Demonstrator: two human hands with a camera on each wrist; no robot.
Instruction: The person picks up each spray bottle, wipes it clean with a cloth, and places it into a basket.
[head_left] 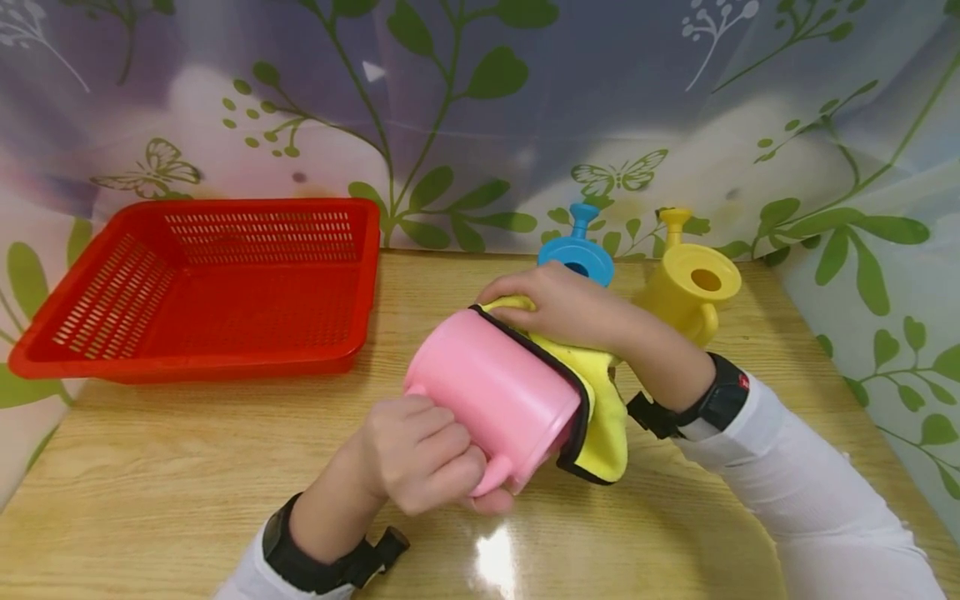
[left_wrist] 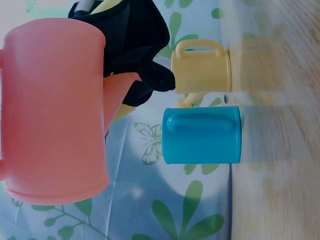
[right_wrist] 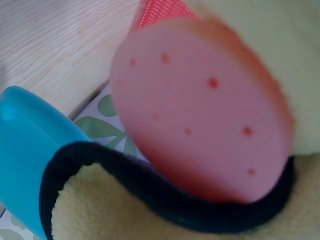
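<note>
A pink watering can (head_left: 495, 383) is held tilted over the table, its handle gripped by my left hand (head_left: 423, 454). My right hand (head_left: 562, 304) holds a yellow cloth (head_left: 606, 417) with black edging against the can's spout side. In the left wrist view, the pink spout (left_wrist: 116, 95) runs into the dark cloth folds (left_wrist: 135, 40). The right wrist view looks at the round pink sprinkler head (right_wrist: 195, 110), dotted with small holes, with the cloth (right_wrist: 90, 205) wrapped along its lower and right edges. From the head view, the cloth and right hand hide the spout.
A blue watering can (head_left: 558, 250) and a yellow watering can (head_left: 675, 296) stand at the back of the wooden table (head_left: 210, 483), close behind my right hand. A red slotted basket (head_left: 225, 367) sits at the back left. A leaf-printed curtain (head_left: 487, 108) hangs behind.
</note>
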